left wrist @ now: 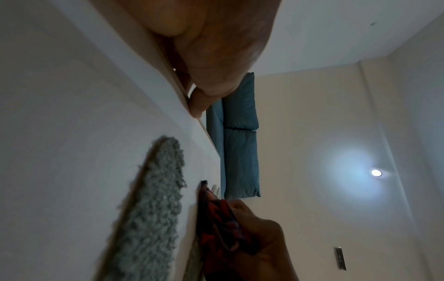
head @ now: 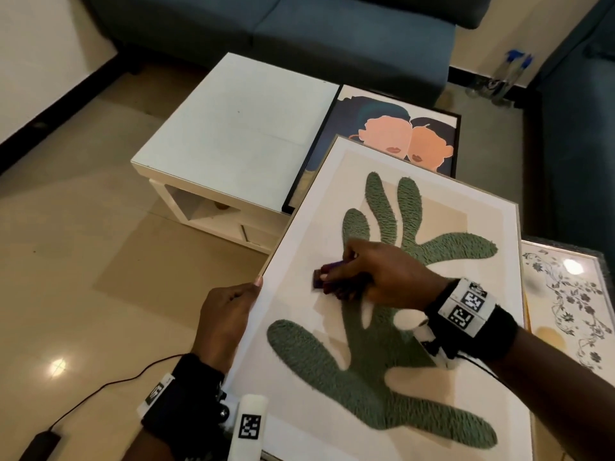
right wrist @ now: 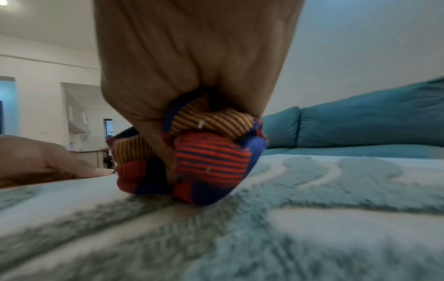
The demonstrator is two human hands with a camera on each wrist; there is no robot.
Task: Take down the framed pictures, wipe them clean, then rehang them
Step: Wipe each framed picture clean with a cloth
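Your right hand (head: 382, 277) clutches the balled cloth (right wrist: 206, 154) against the cactus picture (head: 416, 354); left hand (head: 226, 314) clamps its 9 o'clock edge. Wipe toward 12, pressing lightly.

Left wrist: is wearing a black wristband (head: 186, 390) with a white tag (head: 156, 392) showing a black square code.
Left camera mount: a white block (head: 249, 427) is carrying a black-and-white code.
Cable: a thin black cable (head: 96, 395) is trailing to a small black box (head: 40, 442).
Right wrist: is wearing a black wristband (head: 492, 331) with two white code panels (head: 466, 306).
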